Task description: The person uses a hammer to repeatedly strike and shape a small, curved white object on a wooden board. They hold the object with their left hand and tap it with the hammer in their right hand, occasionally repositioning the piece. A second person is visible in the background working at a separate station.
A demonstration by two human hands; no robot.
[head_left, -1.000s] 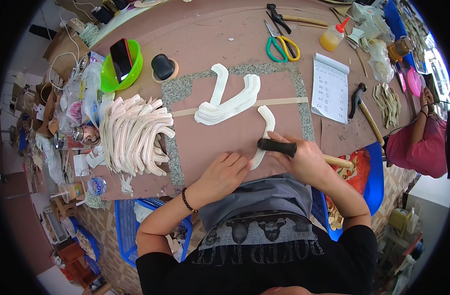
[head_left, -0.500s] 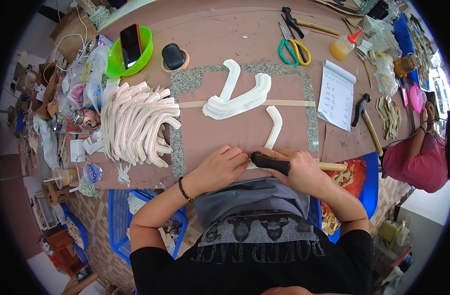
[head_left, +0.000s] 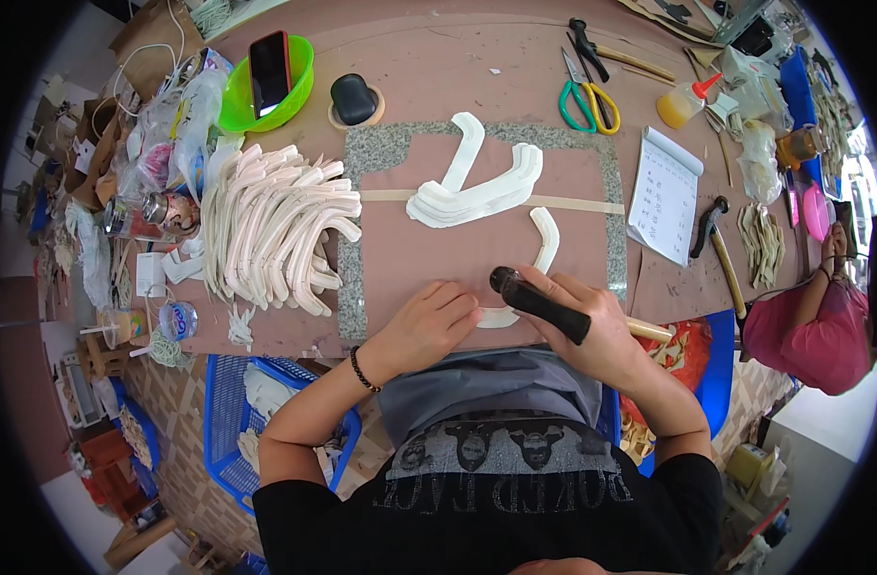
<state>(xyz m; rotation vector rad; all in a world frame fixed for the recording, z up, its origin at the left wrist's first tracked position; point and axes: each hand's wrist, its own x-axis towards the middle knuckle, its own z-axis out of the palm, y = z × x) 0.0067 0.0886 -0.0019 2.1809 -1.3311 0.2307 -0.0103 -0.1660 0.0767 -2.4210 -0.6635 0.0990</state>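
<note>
In my right hand [head_left: 592, 331] is a hammer [head_left: 553, 311] with a dark head and a pale wooden handle; the head is raised slightly over the work board's near edge. My left hand [head_left: 429, 324] has its fingertips pressed together on the end of a curved white strip [head_left: 499, 317] that looks like leather. The left fingers hide that end. Just beyond the hammer lies another bent white strip [head_left: 546, 240]. Farther off, a small stack of white strips [head_left: 477, 199] rests on the brown-covered board [head_left: 419, 264], with a single strip [head_left: 464, 149] across its upper side.
Left of the board is a big pile of curved pale strips [head_left: 275, 230]. Behind it are a green bowl [head_left: 299, 91] with a phone [head_left: 269, 72], and a black case [head_left: 352, 99]. Scissors [head_left: 592, 103], a notepad [head_left: 663, 196] and another hammer [head_left: 721, 244] lie right. A co-worker's arm [head_left: 817, 278] shows.
The hammer head has lifted and tilted away from the strip, showing more of it below. My left hand stays on the strip. The whole view has shifted slightly.
</note>
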